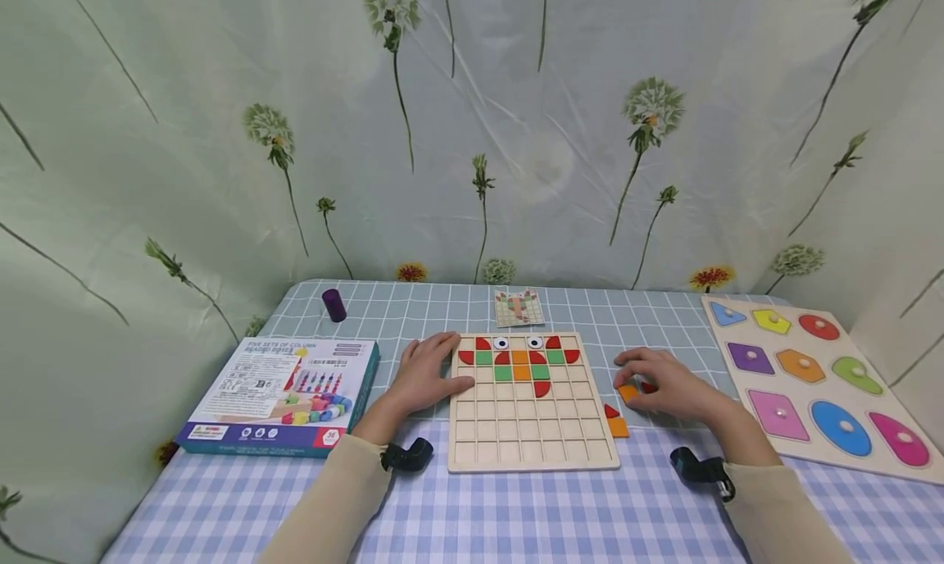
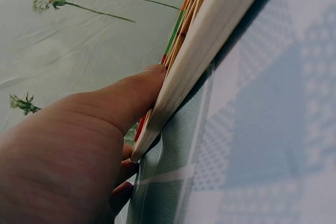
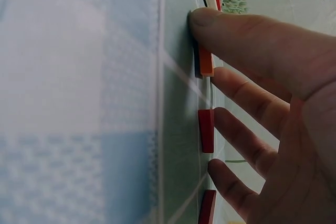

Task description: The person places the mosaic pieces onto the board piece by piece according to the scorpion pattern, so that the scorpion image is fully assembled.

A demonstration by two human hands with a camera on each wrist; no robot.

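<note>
In the head view, a wooden grid board (image 1: pixel 516 433) lies flat with red, green and orange pieces and two eye pieces in its upper rows. My left hand (image 1: pixel 424 377) rests at its upper left side. The left thumb (image 2: pixel 139 90) touches the board's edge, and the other fingers sit by its far corner, partly hidden. Right of the board, my right hand (image 1: pixel 667 385) pinches an orange tile (image 3: pixel 206 60) between thumb and index finger, low over the cloth. Beneath the other right fingers lies a red piece (image 3: pixel 206 130); another red piece (image 3: pixel 208 206) is nearer the wrist.
Against the board's right edge lie an orange square (image 1: pixel 619 427) and a red piece (image 1: pixel 610 411). A pattern card (image 1: pixel 519 308) is behind the board. On the left are a bead-set box (image 1: pixel 280 396) and purple cylinder (image 1: pixel 334 305); a shape puzzle (image 1: pixel 800 400) stands right.
</note>
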